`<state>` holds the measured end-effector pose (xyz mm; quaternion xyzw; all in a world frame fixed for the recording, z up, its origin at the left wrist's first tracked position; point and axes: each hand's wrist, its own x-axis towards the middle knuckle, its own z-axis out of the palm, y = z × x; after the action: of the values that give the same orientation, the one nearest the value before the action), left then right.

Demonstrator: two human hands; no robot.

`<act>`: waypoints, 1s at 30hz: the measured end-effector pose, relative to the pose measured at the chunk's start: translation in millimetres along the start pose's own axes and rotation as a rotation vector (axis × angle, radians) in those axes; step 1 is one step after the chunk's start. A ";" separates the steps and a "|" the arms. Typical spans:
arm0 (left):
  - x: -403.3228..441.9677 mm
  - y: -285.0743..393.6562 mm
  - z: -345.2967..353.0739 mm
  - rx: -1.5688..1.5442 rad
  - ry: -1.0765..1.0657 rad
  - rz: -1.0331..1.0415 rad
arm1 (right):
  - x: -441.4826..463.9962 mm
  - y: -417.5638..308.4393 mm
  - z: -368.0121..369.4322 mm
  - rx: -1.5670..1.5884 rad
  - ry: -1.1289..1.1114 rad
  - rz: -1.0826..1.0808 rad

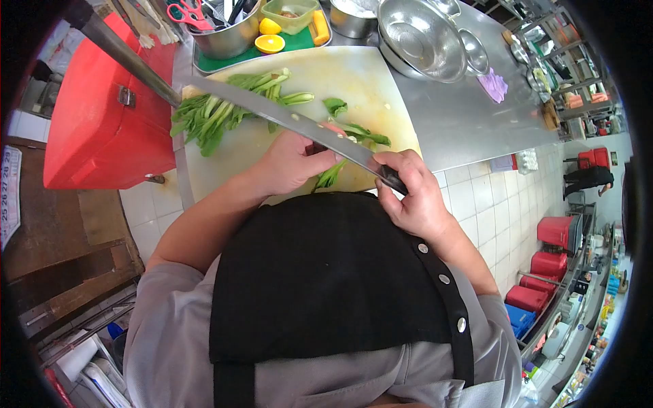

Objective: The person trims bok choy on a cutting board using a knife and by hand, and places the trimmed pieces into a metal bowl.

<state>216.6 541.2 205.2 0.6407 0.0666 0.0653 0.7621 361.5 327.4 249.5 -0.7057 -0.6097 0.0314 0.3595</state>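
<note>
Across the top and right, a smooth steel bench (462, 136), grey and dully reflective. At the left, a hard red box (102, 143) with rounded edges and a metal latch. Along the bench's near side, a broad pale cutting board (347, 68), flat and stained yellowish. Behind it, a green-lined tray (300, 42) bearing a cylindrical steel container (228, 42) and a greenish plastic tub (289, 24). Right of that, a shiny, round steel bowl (418, 37). On the board's left half, heaped leafy greens (204, 124), crinkled leaves with smooth pale stems. Slanting above heap and board, a long, narrow knife (309, 127), flat grey blade flecked with pale bits. Wrapped firmly round the dark handle, the fingers of the right hand (418, 197). Partly under the blade, bent fingers of the left hand (289, 162); cannot tell whether gripping anything. Near the bowl, a crumpled purple cloth (493, 86). On the tray, a moist, round orange half (270, 44). Near the blade, one small green leaf (335, 106), loose on the board.
</note>
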 end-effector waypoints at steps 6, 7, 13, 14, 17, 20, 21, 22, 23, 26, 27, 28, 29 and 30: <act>-2.0 0.4 -8.0 -0.186 -0.054 -0.042 | -22.1 19.2 -1.1 0.037 -0.011 0.196; 0.1 -4.6 -10.1 -0.211 -0.042 -0.056 | -22.8 19.2 -1.6 0.039 -0.012 0.228; 7.2 -13.8 -13.6 -0.533 -0.020 -0.176 | -7.2 1.1 -6.4 0.027 0.023 0.140; 7.6 -15.6 -12.4 -0.546 -0.037 -0.145 | -5.3 1.0 -4.2 0.023 0.030 0.101; 8.4 -19.2 -9.0 -0.586 -0.078 -0.075 | -1.0 2.0 0.0 -0.004 0.028 0.025; 5.3 -14.0 -2.3 -0.507 -0.070 -0.055 | -0.5 2.8 1.5 -0.050 -0.002 0.035; 3.2 -10.1 0.6 -0.398 -0.044 -0.046 | -0.5 3.5 2.2 -0.056 -0.001 0.034; 2.0 -7.8 2.0 -0.288 -0.019 -0.037 | -0.3 3.8 2.6 -0.063 0.000 0.032; 2.1 -8.3 1.8 -0.279 -0.020 -0.033 | -0.2 3.5 2.6 -0.064 -0.005 0.034; 2.6 -9.5 1.2 -0.252 -0.027 -0.023 | -0.4 2.5 2.2 -0.066 -0.013 0.037; 2.5 -8.6 1.1 -0.242 -0.030 -0.020 | -0.4 2.2 2.4 -0.066 -0.012 0.036; 2.5 -8.1 1.0 -0.232 -0.034 -0.017 | -0.5 1.9 2.4 -0.066 -0.010 0.037; 2.5 -8.5 -1.0 -0.222 -0.056 -0.030 | -1.2 2.1 2.7 -0.052 0.005 0.039; 2.8 -9.1 -4.6 -0.210 -0.078 -0.042 | -2.4 3.1 3.1 -0.038 0.019 0.041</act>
<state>218.6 544.6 195.3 0.5577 0.0431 0.0307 0.8283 361.9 326.7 244.5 -0.7252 -0.5920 0.0206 0.3511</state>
